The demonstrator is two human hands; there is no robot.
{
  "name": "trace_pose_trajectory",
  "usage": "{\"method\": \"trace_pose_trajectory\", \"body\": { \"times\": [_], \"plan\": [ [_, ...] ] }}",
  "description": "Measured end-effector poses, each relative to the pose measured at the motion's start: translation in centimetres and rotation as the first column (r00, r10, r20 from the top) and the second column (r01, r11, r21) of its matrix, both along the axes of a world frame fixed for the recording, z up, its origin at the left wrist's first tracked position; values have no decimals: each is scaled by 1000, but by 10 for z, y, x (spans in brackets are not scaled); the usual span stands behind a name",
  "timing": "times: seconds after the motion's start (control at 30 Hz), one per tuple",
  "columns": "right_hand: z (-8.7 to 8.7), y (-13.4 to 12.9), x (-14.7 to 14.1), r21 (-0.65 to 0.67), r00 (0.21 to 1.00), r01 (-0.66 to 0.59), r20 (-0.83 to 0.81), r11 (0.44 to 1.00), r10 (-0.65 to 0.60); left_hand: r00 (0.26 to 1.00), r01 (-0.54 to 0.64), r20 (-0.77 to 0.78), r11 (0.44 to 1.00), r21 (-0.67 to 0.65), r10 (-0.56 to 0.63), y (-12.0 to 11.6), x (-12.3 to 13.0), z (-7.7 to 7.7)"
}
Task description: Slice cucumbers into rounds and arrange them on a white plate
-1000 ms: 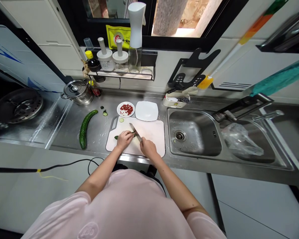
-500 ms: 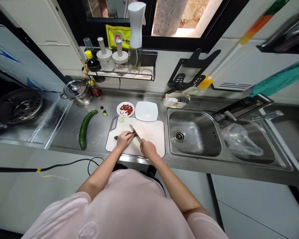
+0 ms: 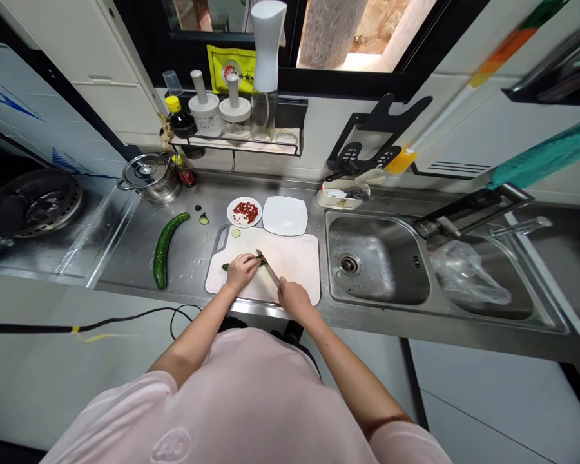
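On the white cutting board [image 3: 294,258] lies a piece of cucumber [image 3: 225,267], mostly covered by my left hand [image 3: 242,271], whose fingers are closed over it. My right hand [image 3: 294,299] is wrapped round the handle of a knife [image 3: 270,269]. The blade slants up and left across the board, its tip by the cucumber's right end, close to my left fingertips. A pale round cucumber slice [image 3: 236,233] rests near the board's upper left. To the left, a whole curved cucumber [image 3: 165,251] lies on the steel counter, with small green scraps [image 3: 203,219] between.
Behind the board stand a plate of chopped red pieces [image 3: 244,212] and a white square plate [image 3: 285,216]. A lidded pot [image 3: 149,179] is at the back left. To the right is a steel sink [image 3: 377,258]; a clear plastic bag [image 3: 468,272] lies in the second basin.
My right hand has moved slightly right and toward me, drawing the knife with it. My left hand stays in place on the cucumber piece.
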State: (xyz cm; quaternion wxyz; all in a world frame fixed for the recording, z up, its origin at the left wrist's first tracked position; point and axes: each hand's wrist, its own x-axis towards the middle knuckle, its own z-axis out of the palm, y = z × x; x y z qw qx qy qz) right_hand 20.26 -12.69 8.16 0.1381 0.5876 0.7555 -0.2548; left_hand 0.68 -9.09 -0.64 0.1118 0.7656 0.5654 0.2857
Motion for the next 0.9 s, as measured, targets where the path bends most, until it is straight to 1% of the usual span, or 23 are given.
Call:
{"method": "trace_pose_trajectory", "body": {
  "times": [0.17,0.4,0.57,0.9],
  "plan": [
    [-3,2,-3,32,1000,-1,-7,999,1,1000,-11,4,1000,-14,11,0,0,1],
    [-3,8,-7,12,1000,0,-16,1000,0,1000,3,-3,1000,12,-3,2,-1,-1],
    [-3,14,-13,26,1000,-6,-15,1000,6,1000,17,-6,999,45,-17,2,-1,-2],
    [-9,31,-28,29,999,7,-34,1000,-6,1000,19,-17,998,57,-18,2,-2,-4]
  ]
}}
